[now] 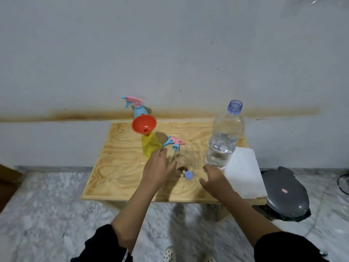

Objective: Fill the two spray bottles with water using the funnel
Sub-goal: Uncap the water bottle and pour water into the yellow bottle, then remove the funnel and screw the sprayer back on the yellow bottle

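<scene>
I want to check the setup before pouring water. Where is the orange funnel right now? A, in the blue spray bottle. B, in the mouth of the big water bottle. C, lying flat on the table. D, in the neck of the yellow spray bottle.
D: the orange funnel stands with its spout in the open neck of the yellow spray bottle, whose trigger head lies beside it on the wooden table.
</scene>
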{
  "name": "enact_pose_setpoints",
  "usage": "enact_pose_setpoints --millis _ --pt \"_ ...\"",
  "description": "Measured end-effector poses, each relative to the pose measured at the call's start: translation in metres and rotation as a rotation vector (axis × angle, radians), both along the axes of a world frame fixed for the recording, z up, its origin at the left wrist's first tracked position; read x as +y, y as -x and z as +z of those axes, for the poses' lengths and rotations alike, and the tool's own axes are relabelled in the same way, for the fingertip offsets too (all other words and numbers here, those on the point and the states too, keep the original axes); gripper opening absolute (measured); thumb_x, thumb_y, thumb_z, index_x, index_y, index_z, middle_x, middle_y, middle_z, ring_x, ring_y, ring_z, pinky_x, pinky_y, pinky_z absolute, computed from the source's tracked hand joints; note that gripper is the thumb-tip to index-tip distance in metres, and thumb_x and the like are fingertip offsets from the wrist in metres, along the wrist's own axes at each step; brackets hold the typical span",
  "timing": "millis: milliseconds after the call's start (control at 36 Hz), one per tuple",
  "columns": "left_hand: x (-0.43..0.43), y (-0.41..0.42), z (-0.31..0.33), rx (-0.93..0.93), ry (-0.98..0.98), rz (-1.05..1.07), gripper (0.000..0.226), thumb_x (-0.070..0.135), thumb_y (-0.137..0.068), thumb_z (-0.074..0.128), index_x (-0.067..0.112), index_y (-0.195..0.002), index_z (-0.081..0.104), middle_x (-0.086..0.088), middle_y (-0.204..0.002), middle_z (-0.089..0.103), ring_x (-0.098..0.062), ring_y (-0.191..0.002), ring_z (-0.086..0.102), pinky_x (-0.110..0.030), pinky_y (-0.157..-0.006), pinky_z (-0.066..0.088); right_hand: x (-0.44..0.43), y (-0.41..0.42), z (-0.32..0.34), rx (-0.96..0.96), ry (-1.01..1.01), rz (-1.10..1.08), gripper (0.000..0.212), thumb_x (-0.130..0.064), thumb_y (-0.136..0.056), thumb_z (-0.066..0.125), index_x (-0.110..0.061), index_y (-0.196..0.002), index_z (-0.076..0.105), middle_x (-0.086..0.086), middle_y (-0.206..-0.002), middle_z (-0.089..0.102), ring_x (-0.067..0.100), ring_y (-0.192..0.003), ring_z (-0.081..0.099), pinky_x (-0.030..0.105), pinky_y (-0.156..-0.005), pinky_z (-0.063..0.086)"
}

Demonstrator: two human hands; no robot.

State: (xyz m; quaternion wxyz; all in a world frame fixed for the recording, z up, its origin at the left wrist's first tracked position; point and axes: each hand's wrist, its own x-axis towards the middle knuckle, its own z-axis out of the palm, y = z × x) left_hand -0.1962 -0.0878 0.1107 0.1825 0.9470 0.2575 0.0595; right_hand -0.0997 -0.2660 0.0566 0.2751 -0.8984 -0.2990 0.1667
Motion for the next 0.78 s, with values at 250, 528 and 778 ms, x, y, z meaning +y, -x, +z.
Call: enact_pose_setpoints --millis 250,528,778 --pt "0.069 0.025 -0.011 -0.097 0.121 0.251 0.069 0.047 -0.089 0.056 0.005 -0.139 0.036 -0.010 -0.139 0.042 -0.025 -0.130 0.036 -0.038 -0.090 0.043 0.108 0.009 0.044 0.001 -0.251 0.039 0.058 -0.022 -0.084 0.066 -0.005 -0.134 0.041 0.013 -0.127 0.049 0.025 -0.122 0.045 0.022 -0.097 0.030" --pt "0.128 0.002 -0.042 -0.231 0.358 0.112 0.082 0.044 -0.078 0.071 0.010 -0.142 0.032 -0.007 -0.138 0.042 -0.021 -0.129 0.037 -0.037 -0.103 0.039 0.218 0.015 0.090 -0.009 -0.389 -0.086 0.104 -0.051 -0.068 0.076 -0.009 -0.144 0.020 0.006 -0.142 0.032 0.021 -0.133 0.032 0.032 -0.103 0.034" --pt "0.136 -0.011 -0.060 -0.422 0.279 -0.115 0.069 0.021 -0.076 0.077 -0.008 -0.129 0.043 -0.023 -0.113 0.059 -0.035 -0.104 0.060 -0.042 -0.087 0.052 0.239 0.010 0.074 -0.185 -0.340 -0.118 0.099 -0.040 -0.056 0.086 0.006 -0.131 0.040 0.021 -0.118 0.048 0.035 -0.108 0.051 0.040 -0.085 0.048"
